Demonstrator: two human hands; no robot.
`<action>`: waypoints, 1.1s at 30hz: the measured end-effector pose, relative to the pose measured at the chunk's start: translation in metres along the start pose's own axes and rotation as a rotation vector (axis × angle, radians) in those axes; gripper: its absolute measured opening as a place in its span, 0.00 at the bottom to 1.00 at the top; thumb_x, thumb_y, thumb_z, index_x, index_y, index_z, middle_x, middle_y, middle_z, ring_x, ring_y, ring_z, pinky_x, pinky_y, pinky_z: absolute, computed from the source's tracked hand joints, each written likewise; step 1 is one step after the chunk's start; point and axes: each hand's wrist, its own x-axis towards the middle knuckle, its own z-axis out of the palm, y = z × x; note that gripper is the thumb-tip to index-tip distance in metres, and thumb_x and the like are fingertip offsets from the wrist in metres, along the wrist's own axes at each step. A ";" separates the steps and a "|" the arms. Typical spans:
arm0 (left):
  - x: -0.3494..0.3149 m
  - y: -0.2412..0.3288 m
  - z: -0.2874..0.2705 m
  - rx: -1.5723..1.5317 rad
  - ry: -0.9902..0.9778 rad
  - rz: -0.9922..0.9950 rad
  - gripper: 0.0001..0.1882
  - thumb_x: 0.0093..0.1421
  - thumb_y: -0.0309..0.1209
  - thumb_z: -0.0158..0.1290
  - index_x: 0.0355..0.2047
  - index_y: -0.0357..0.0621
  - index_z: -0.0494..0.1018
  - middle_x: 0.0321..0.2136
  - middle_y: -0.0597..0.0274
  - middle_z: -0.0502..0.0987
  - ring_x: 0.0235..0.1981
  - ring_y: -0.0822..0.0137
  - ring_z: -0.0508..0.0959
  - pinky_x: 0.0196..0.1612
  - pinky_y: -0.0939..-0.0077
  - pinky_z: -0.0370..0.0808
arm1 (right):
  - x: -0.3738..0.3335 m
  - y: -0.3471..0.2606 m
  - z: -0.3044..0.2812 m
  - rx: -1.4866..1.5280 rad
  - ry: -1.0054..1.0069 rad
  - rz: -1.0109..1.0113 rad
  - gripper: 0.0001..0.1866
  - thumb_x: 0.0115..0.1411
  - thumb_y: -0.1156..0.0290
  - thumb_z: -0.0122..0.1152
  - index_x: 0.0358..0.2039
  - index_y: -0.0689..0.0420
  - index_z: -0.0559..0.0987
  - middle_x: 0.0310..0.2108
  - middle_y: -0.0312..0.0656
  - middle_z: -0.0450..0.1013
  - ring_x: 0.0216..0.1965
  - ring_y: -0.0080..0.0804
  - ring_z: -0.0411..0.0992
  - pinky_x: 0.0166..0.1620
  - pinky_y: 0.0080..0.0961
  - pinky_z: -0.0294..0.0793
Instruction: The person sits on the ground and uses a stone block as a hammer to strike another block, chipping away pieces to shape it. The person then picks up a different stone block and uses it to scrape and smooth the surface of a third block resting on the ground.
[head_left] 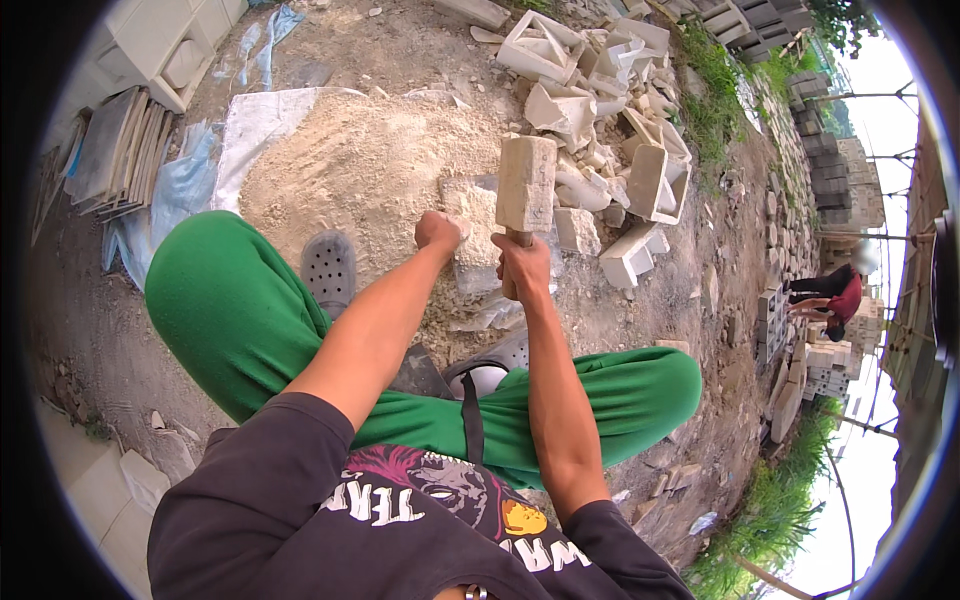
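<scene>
In my right hand [525,262] is the short wooden handle of a mallet [526,185], its blocky pale head raised upright above the ground. My left hand [440,232] is closed in a fist beside a grey slab [468,188]; what its fingers grip, if anything, is hidden. Pale crumbly chunks [478,212] lie on that slab, touching or very near my left knuckles. A broad heap of crushed, sandy rubble [340,165] spreads beyond and to the left of my hands.
Broken cream-coloured blocks [590,90] are piled at the far right. A white sheet [262,125] and blue plastic [185,180] lie left, near stacked boards [125,150]. My clog [328,272] rests by the rubble. Further right, another person [830,300] bends over blocks.
</scene>
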 end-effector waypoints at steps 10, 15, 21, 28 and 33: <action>0.015 -0.012 0.004 0.064 0.009 -0.012 0.07 0.44 0.36 0.69 0.26 0.53 0.85 0.29 0.59 0.84 0.30 0.59 0.84 0.38 0.70 0.78 | 0.021 0.072 0.026 -0.178 0.112 -0.047 0.12 0.49 0.65 0.65 0.25 0.61 0.78 0.18 0.40 0.73 0.16 0.31 0.73 0.22 0.29 0.72; 0.003 -0.003 -0.002 -0.007 -0.074 0.036 0.06 0.46 0.34 0.66 0.24 0.48 0.84 0.29 0.53 0.84 0.34 0.57 0.84 0.41 0.67 0.79 | 0.021 0.030 0.016 -0.245 0.240 -0.196 0.18 0.46 0.60 0.65 0.27 0.65 0.81 0.22 0.55 0.77 0.23 0.48 0.78 0.29 0.38 0.75; 0.003 -0.002 -0.011 0.001 -0.043 0.026 0.06 0.47 0.28 0.68 0.27 0.42 0.84 0.25 0.58 0.83 0.26 0.68 0.81 0.33 0.72 0.77 | 0.027 0.078 0.035 -0.266 0.095 0.006 0.19 0.46 0.57 0.65 0.28 0.63 0.82 0.23 0.53 0.78 0.28 0.49 0.79 0.35 0.40 0.76; 0.000 -0.009 -0.013 -0.085 -0.065 0.096 0.09 0.48 0.29 0.68 0.30 0.40 0.84 0.25 0.58 0.83 0.26 0.71 0.81 0.33 0.74 0.77 | 0.019 0.028 0.019 -0.163 0.241 -0.188 0.17 0.47 0.60 0.66 0.29 0.62 0.83 0.21 0.53 0.78 0.26 0.49 0.80 0.32 0.35 0.75; 0.000 0.000 -0.014 -0.026 -0.052 0.047 0.08 0.49 0.29 0.67 0.30 0.41 0.84 0.25 0.59 0.83 0.25 0.72 0.80 0.31 0.74 0.76 | 0.021 0.086 0.043 -0.281 0.102 -0.028 0.23 0.45 0.55 0.67 0.35 0.61 0.83 0.30 0.57 0.79 0.36 0.51 0.80 0.40 0.41 0.76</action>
